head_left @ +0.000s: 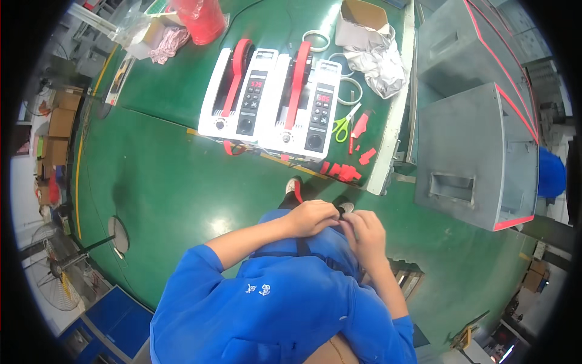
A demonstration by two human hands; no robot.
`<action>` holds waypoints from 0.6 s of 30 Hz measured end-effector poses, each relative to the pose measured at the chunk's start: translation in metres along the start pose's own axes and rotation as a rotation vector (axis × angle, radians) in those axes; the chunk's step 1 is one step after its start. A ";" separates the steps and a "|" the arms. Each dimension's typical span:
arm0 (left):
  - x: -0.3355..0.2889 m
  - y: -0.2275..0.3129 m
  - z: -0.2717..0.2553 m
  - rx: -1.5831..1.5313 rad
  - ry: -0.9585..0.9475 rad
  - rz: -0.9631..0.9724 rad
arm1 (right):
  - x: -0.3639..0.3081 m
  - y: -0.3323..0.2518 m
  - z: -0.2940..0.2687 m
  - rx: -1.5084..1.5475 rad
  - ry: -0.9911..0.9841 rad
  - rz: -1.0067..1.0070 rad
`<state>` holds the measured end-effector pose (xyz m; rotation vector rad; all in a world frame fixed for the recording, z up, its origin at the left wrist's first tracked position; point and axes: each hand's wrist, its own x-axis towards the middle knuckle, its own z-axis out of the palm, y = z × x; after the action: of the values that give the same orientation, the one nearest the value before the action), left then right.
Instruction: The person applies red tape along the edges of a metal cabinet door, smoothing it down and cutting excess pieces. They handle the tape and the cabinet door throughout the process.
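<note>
In front of my body, my left hand (312,218) and my right hand (365,233) come together with bent fingers and pressed fingertips. Whatever lies between the fingertips is too small or hidden to make out; something dark shows just behind them. A short red strip (297,192) sticks out beyond the back of my left hand, and I cannot tell whether the fingers hold it. Past my hands, two white tape dispensers (241,100) (306,112) stand side by side at the table's near edge, loaded with red tape. A red tape end (233,148) hangs from the left one.
Right of the dispensers lie green-handled scissors (343,126), red tape scraps (345,172) and pale rings (350,91). Behind are a cardboard box (362,21), a white cloth (382,67) and a red roll (200,21). Grey metal cabinets (461,151) with red edging stand at right.
</note>
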<state>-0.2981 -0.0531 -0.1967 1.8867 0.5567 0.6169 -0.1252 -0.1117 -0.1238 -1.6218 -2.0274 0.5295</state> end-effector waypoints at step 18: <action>0.226 0.099 0.006 0.156 -0.091 0.323 | -0.100 0.092 -0.256 0.220 0.676 0.399</action>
<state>-0.1125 0.0484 -0.0698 2.1618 0.2470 0.7069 0.1167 -0.1891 0.0166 -1.7624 -1.1292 0.2653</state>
